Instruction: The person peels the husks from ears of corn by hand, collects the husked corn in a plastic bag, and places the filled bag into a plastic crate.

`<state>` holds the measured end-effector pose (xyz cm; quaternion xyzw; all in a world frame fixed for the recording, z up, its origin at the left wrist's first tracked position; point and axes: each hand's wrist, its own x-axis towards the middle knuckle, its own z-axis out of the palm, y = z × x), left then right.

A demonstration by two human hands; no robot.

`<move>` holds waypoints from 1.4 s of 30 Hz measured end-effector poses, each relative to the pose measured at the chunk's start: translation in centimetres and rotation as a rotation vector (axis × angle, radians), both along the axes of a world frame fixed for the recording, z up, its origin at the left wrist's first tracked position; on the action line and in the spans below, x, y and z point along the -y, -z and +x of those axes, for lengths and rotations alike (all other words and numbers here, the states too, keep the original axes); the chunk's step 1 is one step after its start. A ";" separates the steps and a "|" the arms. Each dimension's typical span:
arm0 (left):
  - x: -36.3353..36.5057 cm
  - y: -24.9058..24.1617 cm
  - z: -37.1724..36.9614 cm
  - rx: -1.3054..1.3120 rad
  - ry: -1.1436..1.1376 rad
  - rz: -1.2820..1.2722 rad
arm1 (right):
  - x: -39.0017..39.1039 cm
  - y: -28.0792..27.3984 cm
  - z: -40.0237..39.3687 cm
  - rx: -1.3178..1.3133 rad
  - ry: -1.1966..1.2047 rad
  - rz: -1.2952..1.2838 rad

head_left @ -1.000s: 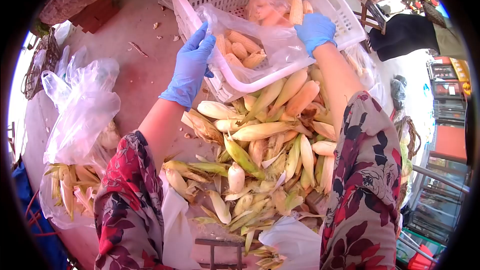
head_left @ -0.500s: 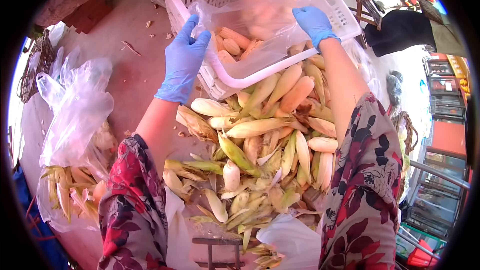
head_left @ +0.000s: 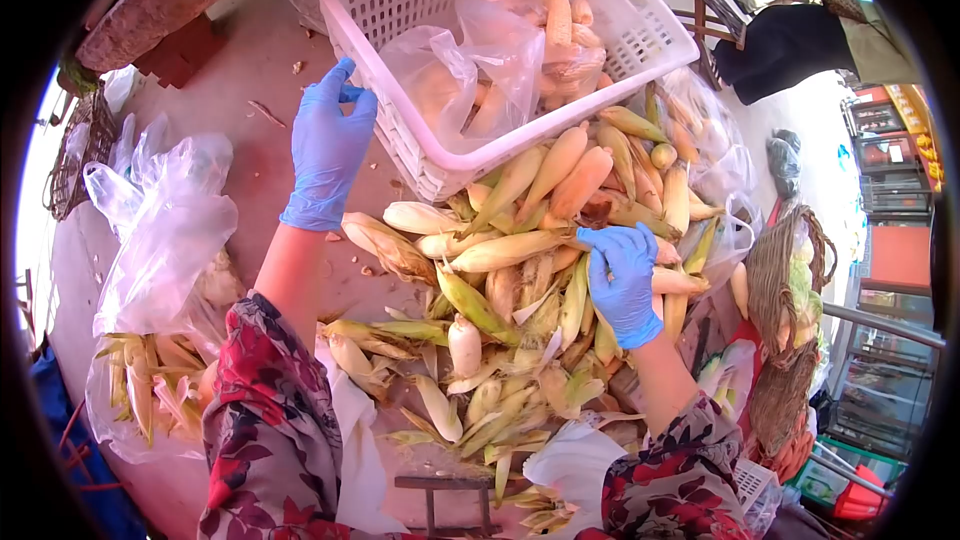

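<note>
My left hand (head_left: 330,145), in a blue glove, hovers with fingers apart beside the near-left corner of a white plastic basket (head_left: 640,35) and holds nothing. Inside the basket lies a clear plastic bag (head_left: 470,60) with peeled corn cobs, and more cobs (head_left: 565,25) are stacked behind it. My right hand (head_left: 625,280), also gloved, rests on the big pile of corn ears (head_left: 500,250) below the basket. Its fingers are curled over a cob (head_left: 682,282) at the pile's right side.
Crumpled clear bags (head_left: 160,230) lie at the left, above a bag of husks (head_left: 140,380). A woven basket (head_left: 785,280) hangs at the right. A dark cloth (head_left: 790,40) sits at the top right. Husks and trimmed leaves (head_left: 480,410) litter the near side.
Both hands have let go of the bag, which now rests in the basket. My right hand dropped down onto the corn pile; my left hand drew back to the basket's corner.
</note>
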<state>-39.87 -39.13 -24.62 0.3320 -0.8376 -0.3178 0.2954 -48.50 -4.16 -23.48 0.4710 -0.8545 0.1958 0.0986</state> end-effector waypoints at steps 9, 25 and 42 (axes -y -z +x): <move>-0.5 -3.2 -6.7 -0.044 0.562 -0.771 | 12.9 -5.8 -9.5 -0.109 -0.191 -0.266; -0.4 -1.8 -11.1 1.233 0.824 -0.541 | 15.1 -0.4 -27.6 0.376 0.193 0.744; -2.6 -4.7 11.2 0.486 0.631 -0.410 | -1.9 9.8 -6.7 0.098 0.000 0.104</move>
